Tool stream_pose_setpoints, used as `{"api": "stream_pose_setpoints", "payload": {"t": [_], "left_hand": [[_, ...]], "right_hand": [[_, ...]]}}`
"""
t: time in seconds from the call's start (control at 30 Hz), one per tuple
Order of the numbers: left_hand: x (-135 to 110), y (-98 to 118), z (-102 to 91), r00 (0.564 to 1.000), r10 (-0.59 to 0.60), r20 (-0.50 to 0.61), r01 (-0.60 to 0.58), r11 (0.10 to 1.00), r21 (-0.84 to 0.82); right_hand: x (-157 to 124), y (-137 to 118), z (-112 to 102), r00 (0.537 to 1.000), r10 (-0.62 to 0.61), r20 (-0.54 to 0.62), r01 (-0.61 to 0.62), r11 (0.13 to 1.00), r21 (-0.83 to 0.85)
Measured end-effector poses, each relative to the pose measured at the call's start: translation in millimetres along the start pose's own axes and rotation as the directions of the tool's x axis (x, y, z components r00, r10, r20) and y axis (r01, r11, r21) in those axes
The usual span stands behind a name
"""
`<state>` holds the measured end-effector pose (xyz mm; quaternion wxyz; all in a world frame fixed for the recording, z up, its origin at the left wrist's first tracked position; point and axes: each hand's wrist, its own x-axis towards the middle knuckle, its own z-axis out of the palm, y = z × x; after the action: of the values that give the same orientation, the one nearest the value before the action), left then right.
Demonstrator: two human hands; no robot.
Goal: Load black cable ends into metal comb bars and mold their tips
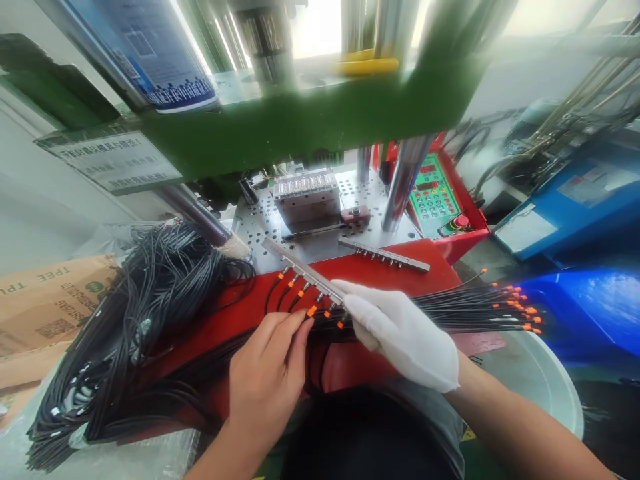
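Observation:
My right hand [400,333], in a white glove, grips the near right end of a long metal bar [303,268], which slants up and to the left. Along the bar's lower edge sit several orange-tipped connectors, some with black cables leading down from them. My bare left hand [270,367] pinches one orange-tipped cable end [311,311] at the bar's edge, thumb against forefinger. Behind the gloved hand, a similar metal bar [385,255] with small studs lies at the edge of the metal plate. A bundle of black cables [455,310] with orange ends stretches out past my right hand.
A green press frame [300,123] stands over a perforated metal plate [255,223] carrying a metal mould block [307,197]. A large heap of black cables [150,287] lies left, beside a cardboard box [55,313]. The control panel [433,190] and a blue bin [585,320] are at right.

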<state>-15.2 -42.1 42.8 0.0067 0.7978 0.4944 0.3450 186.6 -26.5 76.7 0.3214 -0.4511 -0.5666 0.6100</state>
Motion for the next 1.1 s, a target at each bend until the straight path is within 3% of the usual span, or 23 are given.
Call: {"api": "stream_pose_setpoints", "payload": {"t": [0.4,0.7,0.9,1.1], "left_hand": [[5.8,-1.2,0.1,0.976,0.140,0.167,-0.182,0.945,0.271],[8.4,-0.1,1.1,0.977,0.100,0.187,-0.153,0.944,0.293],[9.4,0.6,4.4,0.976,0.035,0.215,-0.090,0.963,0.254],[10.9,-0.5,4.3,0.979,0.091,0.184,-0.122,0.979,0.166]], "right_hand": [[-0.3,-0.5,0.4,1.000,0.021,-0.005,-0.021,1.000,0.000],[1.6,0.0,0.8,1.000,-0.013,0.010,0.013,1.000,-0.012],[3.8,0.3,1.7,1.000,0.029,-0.001,-0.029,0.998,-0.052],[4.3,2.7,-2.3,0.999,-0.019,0.036,0.020,1.000,-0.021]]}}
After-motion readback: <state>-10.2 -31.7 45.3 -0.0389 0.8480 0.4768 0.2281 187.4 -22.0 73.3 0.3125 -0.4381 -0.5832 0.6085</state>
